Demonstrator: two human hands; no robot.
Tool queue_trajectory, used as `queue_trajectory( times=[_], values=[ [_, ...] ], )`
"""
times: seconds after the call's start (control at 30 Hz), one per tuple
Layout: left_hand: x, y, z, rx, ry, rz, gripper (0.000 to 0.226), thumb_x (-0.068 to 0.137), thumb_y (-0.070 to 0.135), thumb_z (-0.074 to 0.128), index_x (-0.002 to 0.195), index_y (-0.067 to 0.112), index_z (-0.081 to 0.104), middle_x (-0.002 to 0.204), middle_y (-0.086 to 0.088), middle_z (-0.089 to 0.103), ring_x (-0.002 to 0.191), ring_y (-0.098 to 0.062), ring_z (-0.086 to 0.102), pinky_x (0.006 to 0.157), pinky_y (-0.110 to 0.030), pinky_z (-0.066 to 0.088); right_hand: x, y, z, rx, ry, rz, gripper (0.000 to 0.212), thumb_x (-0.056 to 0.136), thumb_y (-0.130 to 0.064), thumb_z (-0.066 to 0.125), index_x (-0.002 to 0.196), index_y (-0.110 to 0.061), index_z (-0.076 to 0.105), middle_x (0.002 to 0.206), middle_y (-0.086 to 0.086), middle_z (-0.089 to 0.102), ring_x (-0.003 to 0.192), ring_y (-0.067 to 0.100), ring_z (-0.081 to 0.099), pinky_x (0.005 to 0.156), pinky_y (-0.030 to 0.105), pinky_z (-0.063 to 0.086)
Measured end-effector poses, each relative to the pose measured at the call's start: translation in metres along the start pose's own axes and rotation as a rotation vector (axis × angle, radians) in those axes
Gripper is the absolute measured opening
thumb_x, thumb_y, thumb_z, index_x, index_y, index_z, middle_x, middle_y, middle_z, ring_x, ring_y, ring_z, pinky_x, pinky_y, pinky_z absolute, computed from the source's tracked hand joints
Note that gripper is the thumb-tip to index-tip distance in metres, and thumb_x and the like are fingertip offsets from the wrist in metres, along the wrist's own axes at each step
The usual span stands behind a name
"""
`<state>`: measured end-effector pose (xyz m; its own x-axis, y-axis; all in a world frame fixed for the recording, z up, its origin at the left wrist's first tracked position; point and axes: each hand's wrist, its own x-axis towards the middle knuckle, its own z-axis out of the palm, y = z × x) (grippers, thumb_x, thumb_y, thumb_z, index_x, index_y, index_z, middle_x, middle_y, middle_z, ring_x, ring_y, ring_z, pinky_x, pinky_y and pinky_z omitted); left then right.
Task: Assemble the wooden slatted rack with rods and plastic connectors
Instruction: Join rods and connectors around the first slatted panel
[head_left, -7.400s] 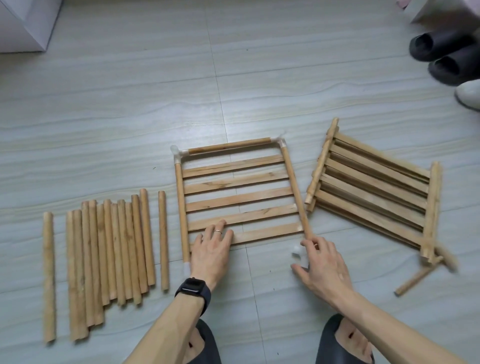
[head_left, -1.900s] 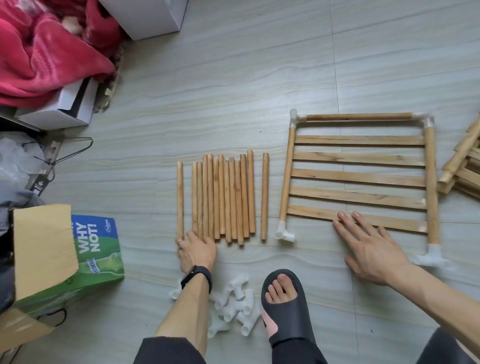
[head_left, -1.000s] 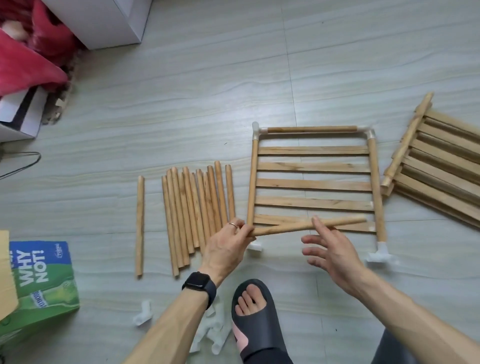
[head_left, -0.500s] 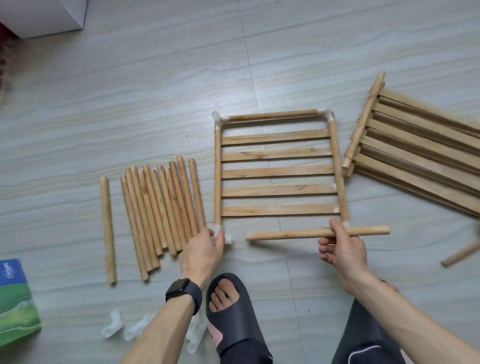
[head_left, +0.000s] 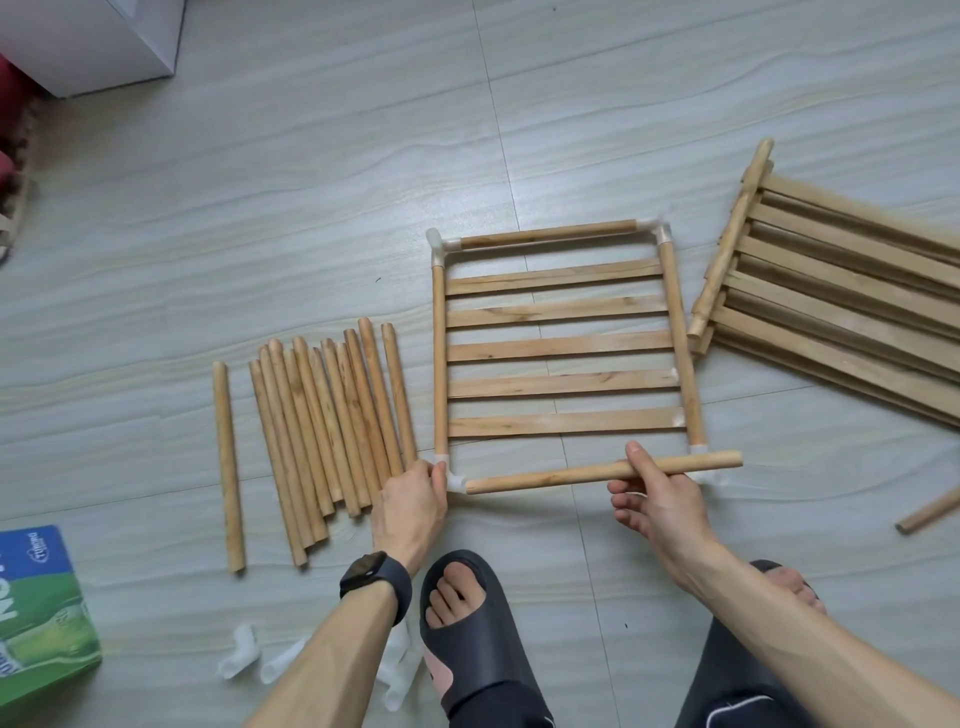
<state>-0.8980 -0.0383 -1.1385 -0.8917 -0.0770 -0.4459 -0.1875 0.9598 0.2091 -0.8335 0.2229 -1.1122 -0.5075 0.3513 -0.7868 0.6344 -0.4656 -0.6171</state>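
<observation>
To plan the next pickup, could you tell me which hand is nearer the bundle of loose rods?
Left. The left hand holds the near-left connector, right beside the bundle of loose rods; the right hand grips a rod at the right side of the frame.

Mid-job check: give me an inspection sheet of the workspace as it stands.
Surface: pale tiled floor, frame lying flat on it.
Job's things: slatted frame with five slats; rod with left end meeting the bottom-left connector, right end overshooting the bottom-right connector; loose rods to its left; stacked slatted panels to its right.
Clutter: spare connectors, green carton, stray rod.
Grips: left hand holds the bottom-left connector; right hand pinches the rod.
Cables: nothing seen.
Surroundings: white box, red fabric.
</observation>
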Motion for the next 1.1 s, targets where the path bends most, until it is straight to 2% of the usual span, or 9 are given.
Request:
queue_trajectory(
  times=[0.2, 0.37, 0.57, 0.63, 0.8, 0.93, 1.0, 1.1],
  values=[
    [0.001, 0.003, 0.001, 0.070, -0.007, 0.018, 0.044, 0.107, 0.046, 0.032, 0.105, 0.013, 0.062, 0.092, -0.014, 0.072, 0.085, -0.037, 0.065, 0.065, -0.036, 0.044, -0.002, -0.008, 0.004, -0.025, -0.083, -0.149, 0.033, 0.100, -0.031, 0.061, 0.090, -0.001, 0.069, 0.066, 0.011, 0.062, 0.057, 0.018, 0.057, 0.056, 0.029, 0.053],
    [0.001, 0.005, 0.001, 0.074, -0.010, 0.010, 0.045, 0.107, 0.046, 0.030, 0.108, 0.012, 0.060, 0.093, -0.015, 0.071, 0.087, -0.038, 0.065, 0.067, -0.039, 0.047, -0.013, -0.005, 0.007, -0.071, -0.120, -0.293, 0.030, 0.098, -0.028, 0.061, 0.089, -0.001, 0.068, 0.066, 0.009, 0.063, 0.062, 0.020, 0.060, 0.056, 0.029, 0.056],
    [0.001, 0.007, -0.001, 0.071, -0.025, 0.015, 0.041, 0.108, 0.043, 0.030, 0.109, 0.011, 0.055, 0.097, -0.018, 0.070, 0.089, -0.040, 0.065, 0.065, -0.037, 0.040, -0.032, -0.008, 0.015, -0.172, -0.150, -0.458, 0.034, 0.092, -0.038, 0.063, 0.085, -0.006, 0.067, 0.067, 0.012, 0.065, 0.062, 0.025, 0.065, 0.064, 0.045, 0.060],
    [0.001, 0.008, -0.002, 0.068, -0.040, 0.010, 0.040, 0.108, 0.043, 0.030, 0.109, 0.011, 0.054, 0.097, -0.019, 0.070, 0.090, -0.040, 0.065, 0.066, -0.037, 0.039, -0.035, -0.008, 0.017, -0.212, -0.157, -0.488, 0.032, 0.092, -0.042, 0.063, 0.086, -0.010, 0.068, 0.068, 0.013, 0.066, 0.063, 0.025, 0.067, 0.066, 0.046, 0.060],
    [0.004, 0.008, -0.003, 0.042, -0.068, -0.011, 0.040, 0.107, 0.044, 0.030, 0.108, 0.011, 0.054, 0.100, -0.019, 0.069, 0.091, -0.040, 0.064, 0.068, -0.039, 0.042, -0.022, -0.011, 0.016, -0.180, -0.123, -0.415, 0.037, 0.092, -0.043, 0.062, 0.086, -0.007, 0.070, 0.066, 0.007, 0.065, 0.063, 0.021, 0.065, 0.066, 0.041, 0.060],
    [0.003, 0.009, -0.003, 0.023, -0.076, -0.013, 0.038, 0.107, 0.042, 0.031, 0.106, 0.011, 0.052, 0.100, -0.020, 0.069, 0.090, -0.040, 0.063, 0.068, -0.038, 0.040, -0.012, -0.005, 0.013, -0.026, -0.073, -0.283, 0.031, 0.098, -0.030, 0.061, 0.091, -0.001, 0.070, 0.067, 0.009, 0.062, 0.063, 0.019, 0.060, 0.059, 0.030, 0.058],
    [0.002, 0.008, -0.002, -0.002, -0.071, -0.014, 0.037, 0.107, 0.042, 0.031, 0.105, 0.012, 0.051, 0.098, -0.020, 0.069, 0.088, -0.040, 0.062, 0.068, -0.039, 0.041, -0.012, -0.001, 0.010, -0.001, -0.063, -0.236, 0.029, 0.100, -0.028, 0.060, 0.091, -0.001, 0.070, 0.067, 0.010, 0.062, 0.063, 0.020, 0.060, 0.058, 0.028, 0.058],
    [0.001, 0.007, -0.001, -0.032, -0.075, -0.022, 0.034, 0.107, 0.042, 0.031, 0.104, 0.013, 0.049, 0.096, -0.020, 0.069, 0.086, -0.040, 0.061, 0.067, -0.039, 0.041, -0.018, -0.002, 0.009, -0.077, -0.100, -0.312, 0.034, 0.095, -0.036, 0.061, 0.092, -0.004, 0.070, 0.068, 0.008, 0.065, 0.065, 0.021, 0.063, 0.062, 0.031, 0.059]
  ],
)
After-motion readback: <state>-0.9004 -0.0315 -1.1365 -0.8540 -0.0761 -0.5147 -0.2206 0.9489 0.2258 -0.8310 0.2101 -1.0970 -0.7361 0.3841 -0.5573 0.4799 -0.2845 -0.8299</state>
